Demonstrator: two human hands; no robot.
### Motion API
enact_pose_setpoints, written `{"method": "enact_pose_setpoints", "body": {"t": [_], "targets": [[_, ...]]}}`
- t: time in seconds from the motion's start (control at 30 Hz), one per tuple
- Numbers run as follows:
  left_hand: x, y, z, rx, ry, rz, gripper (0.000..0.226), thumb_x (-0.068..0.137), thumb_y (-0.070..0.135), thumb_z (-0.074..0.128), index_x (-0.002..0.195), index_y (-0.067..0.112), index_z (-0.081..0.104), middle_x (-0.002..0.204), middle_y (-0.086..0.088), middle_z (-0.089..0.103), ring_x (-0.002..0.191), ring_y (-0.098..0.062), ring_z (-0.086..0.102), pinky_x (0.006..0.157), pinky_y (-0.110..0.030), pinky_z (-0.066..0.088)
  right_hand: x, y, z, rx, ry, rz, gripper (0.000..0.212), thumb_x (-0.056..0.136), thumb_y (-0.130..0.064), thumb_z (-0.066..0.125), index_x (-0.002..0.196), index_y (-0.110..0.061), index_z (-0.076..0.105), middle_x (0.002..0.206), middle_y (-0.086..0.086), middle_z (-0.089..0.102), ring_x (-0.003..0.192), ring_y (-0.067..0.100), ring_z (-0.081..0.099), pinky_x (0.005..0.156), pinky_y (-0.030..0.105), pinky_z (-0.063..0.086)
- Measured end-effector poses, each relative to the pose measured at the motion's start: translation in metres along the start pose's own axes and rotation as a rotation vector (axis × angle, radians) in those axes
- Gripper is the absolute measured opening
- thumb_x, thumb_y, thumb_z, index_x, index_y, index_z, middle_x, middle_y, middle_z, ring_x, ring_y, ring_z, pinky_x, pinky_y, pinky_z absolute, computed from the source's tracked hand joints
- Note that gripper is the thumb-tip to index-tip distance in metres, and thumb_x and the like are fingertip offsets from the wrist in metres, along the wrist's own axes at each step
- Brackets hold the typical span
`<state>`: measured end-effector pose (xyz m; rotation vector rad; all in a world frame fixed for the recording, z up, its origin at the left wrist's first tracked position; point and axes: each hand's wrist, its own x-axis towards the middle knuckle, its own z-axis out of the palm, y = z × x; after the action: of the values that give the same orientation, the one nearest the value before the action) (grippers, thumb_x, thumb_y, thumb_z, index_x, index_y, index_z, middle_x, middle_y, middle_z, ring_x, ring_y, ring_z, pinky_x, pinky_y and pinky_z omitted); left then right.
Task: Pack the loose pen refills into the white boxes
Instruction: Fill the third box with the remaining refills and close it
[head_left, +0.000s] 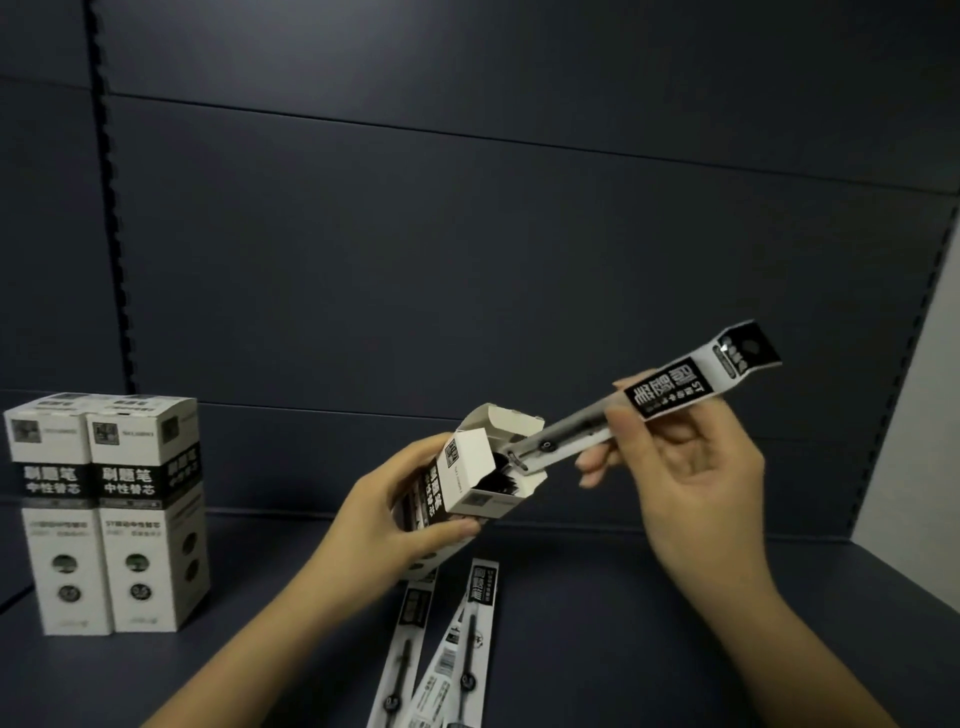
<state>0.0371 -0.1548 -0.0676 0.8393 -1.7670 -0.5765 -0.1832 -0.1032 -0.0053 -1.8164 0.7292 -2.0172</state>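
Near the shelf's left edge, two closed white boxes (106, 514) upright, touching. Left hand (384, 512) wrapped around a tilted open box (470, 480). Loose refills (447, 644) at the front edge. Right hand (680, 467) pinching a packaged refill (670, 397), tip in the box mouth.

You faced a dark blue-grey metal back panel (467, 234) crossed by horizontal seams, with a notched black upright strip (111, 208) at its left. Below lay a matching dark shelf surface (649, 623), dimly lit. A pale wall (930, 415) showed at right.
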Motion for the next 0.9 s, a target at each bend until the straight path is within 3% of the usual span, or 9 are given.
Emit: {"method": "enact_pose_setpoints", "body": {"t": [0.3,0.4,0.47,0.5,0.6,0.7,0.83,0.9], "targets": [[0.0,0.005,-0.001,-0.002,0.001,0.012,0.068,0.071,0.008,0.086,0.126,0.037,0.057,0.122,0.024,0.066,0.119,0.003,0.06,0.098,-0.014,0.046,-0.007,0.023,0.009,-0.177,-0.163,0.019,0.015,0.087,-0.028,0.062,0.09,-0.015,0.069,0.083,0.002,0.069,0.068,0.017,0.069,0.066,0.027,0.058],[-0.001,0.005,-0.002,-0.011,0.0,0.01,0.068,0.072,0.008,0.085,0.127,0.037,0.056,0.122,0.024,0.066,0.119,0.003,0.059,0.098,-0.014,0.046,-0.009,0.027,0.007,-0.238,-0.169,0.014,0.038,0.1,-0.04,0.05,0.077,-0.016,0.069,0.08,0.001,0.068,0.075,0.018,0.069,0.074,0.03,0.056],[-0.002,0.005,-0.003,-0.019,0.002,0.015,0.068,0.072,0.008,0.085,0.128,0.035,0.057,0.123,0.022,0.066,0.12,0.001,0.06,0.099,-0.015,0.046,-0.011,0.026,0.007,-0.236,-0.152,0.006,0.048,0.098,-0.047,0.045,0.072,-0.014,0.069,0.08,0.001,0.067,0.077,0.018,0.068,0.075,0.025,0.054],[-0.002,0.006,-0.003,-0.022,0.002,0.015,0.068,0.072,0.008,0.085,0.128,0.035,0.057,0.123,0.022,0.066,0.12,0.001,0.06,0.099,-0.015,0.046,-0.011,0.025,0.008,-0.244,-0.142,0.001,0.046,0.098,-0.046,0.047,0.074,-0.014,0.07,0.08,0.001,0.066,0.075,0.016,0.068,0.072,0.021,0.054],[-0.004,0.007,-0.003,-0.019,-0.003,0.017,0.068,0.072,0.007,0.085,0.126,0.036,0.057,0.122,0.025,0.066,0.118,0.003,0.06,0.097,-0.012,0.046,-0.012,0.018,0.013,-0.222,-0.135,-0.05,0.009,0.092,-0.026,0.062,0.093,-0.025,0.071,0.086,-0.005,0.065,0.072,0.015,0.066,0.063,0.019,0.054],[-0.004,0.008,-0.002,-0.016,0.001,0.019,0.067,0.072,0.006,0.085,0.125,0.036,0.057,0.122,0.023,0.066,0.118,0.003,0.06,0.097,-0.012,0.045,-0.014,0.018,0.014,-0.181,-0.106,-0.067,0.016,0.082,-0.018,0.069,0.089,-0.032,0.065,0.085,-0.007,0.066,0.066,0.016,0.067,0.056,0.023,0.055],[-0.005,0.009,-0.003,-0.025,0.002,0.014,0.066,0.073,0.004,0.085,0.126,0.034,0.057,0.122,0.023,0.066,0.118,0.003,0.06,0.096,-0.011,0.045,-0.019,0.026,0.013,-0.283,-0.198,-0.107,0.028,0.082,0.007,0.072,0.089,-0.02,0.07,0.078,-0.013,0.065,0.055,0.015,0.065,0.049,0.024,0.054],[-0.006,0.009,-0.003,-0.02,0.002,0.016,0.067,0.073,0.005,0.085,0.126,0.034,0.057,0.123,0.022,0.066,0.118,0.002,0.06,0.096,-0.012,0.045,-0.02,0.03,0.014,-0.376,-0.247,-0.183,0.025,0.085,0.007,0.07,0.096,-0.016,0.071,0.071,-0.016,0.062,0.05,0.013,0.062,0.046,0.028,0.053]]}}
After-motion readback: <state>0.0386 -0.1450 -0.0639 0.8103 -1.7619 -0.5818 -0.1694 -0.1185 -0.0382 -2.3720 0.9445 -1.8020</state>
